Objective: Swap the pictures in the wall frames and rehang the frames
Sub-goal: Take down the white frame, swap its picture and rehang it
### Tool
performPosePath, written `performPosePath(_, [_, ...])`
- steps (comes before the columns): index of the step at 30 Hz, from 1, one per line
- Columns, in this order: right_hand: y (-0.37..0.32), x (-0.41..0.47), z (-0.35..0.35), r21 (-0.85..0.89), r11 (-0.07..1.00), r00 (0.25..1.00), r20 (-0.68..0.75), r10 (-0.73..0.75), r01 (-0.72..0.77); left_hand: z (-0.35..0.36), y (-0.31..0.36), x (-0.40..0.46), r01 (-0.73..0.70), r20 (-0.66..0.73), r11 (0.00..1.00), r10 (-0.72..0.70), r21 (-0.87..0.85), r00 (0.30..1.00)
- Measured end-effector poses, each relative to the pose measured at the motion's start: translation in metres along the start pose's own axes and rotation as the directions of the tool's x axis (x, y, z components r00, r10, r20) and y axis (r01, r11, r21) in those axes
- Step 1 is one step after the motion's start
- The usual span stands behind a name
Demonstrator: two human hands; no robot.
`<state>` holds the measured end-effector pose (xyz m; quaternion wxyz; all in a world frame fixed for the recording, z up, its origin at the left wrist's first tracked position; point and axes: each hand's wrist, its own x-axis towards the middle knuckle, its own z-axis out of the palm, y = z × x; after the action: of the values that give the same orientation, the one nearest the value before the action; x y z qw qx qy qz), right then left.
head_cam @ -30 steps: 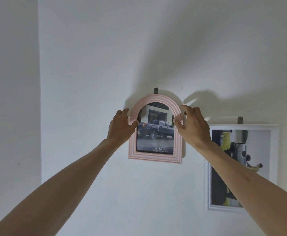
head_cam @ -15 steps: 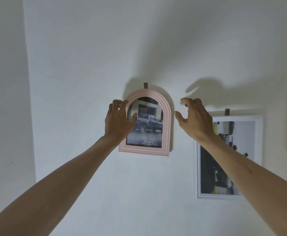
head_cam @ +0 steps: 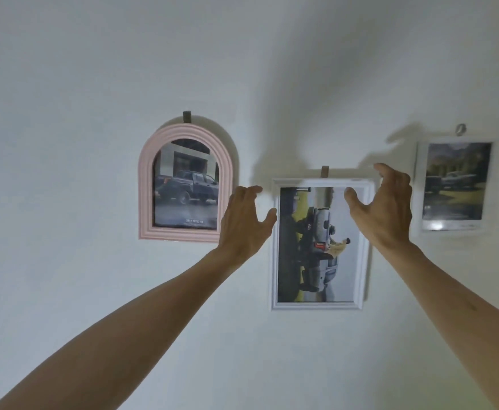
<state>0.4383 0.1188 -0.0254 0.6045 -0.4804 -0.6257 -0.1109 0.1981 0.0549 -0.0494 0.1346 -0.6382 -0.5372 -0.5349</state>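
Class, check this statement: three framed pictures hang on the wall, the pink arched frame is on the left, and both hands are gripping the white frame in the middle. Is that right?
Not quite. The head view shows the left hand and right hand open, fingers spread, on either side of the white frame, gripping nothing. The rest holds: three pictures hang there, with the pink arched frame on the left.

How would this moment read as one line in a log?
left hand: open, empty | right hand: open, empty | both reaching for white frame | pink arched frame: hanging
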Motion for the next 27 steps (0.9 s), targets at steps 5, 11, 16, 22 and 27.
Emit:
performPosePath(5, [0.050,-0.019,-0.016,0.026,0.991,0.969,0.213,0.124,-0.133,0.032,0.009,-0.004,0.313,0.096,0.938,-0.301,-0.152,0.949])
performPosePath(11, [0.092,-0.033,-0.015,0.168,0.947,0.837,0.528,0.147,-0.273,0.052,0.020,-0.018,0.515,0.142,0.828,-0.495,-0.224,0.857])
performPosePath(16, [0.099,-0.039,-0.008,0.217,0.956,0.862,0.503,0.062,-0.195,0.060,0.027,-0.025,0.593,0.144,0.752,-0.579,-0.288,0.803])
performPosePath(22, [0.105,-0.038,-0.010,0.274,0.943,0.853,0.522,0.018,-0.188,0.052,0.035,-0.030,0.587,0.071,0.772,-0.590,-0.244,0.804])
performPosePath(27, [0.103,-0.051,-0.015,0.287,0.939,0.842,0.539,0.006,-0.191,0.041,0.035,-0.046,0.609,0.068,0.765,-0.610,-0.211,0.789])
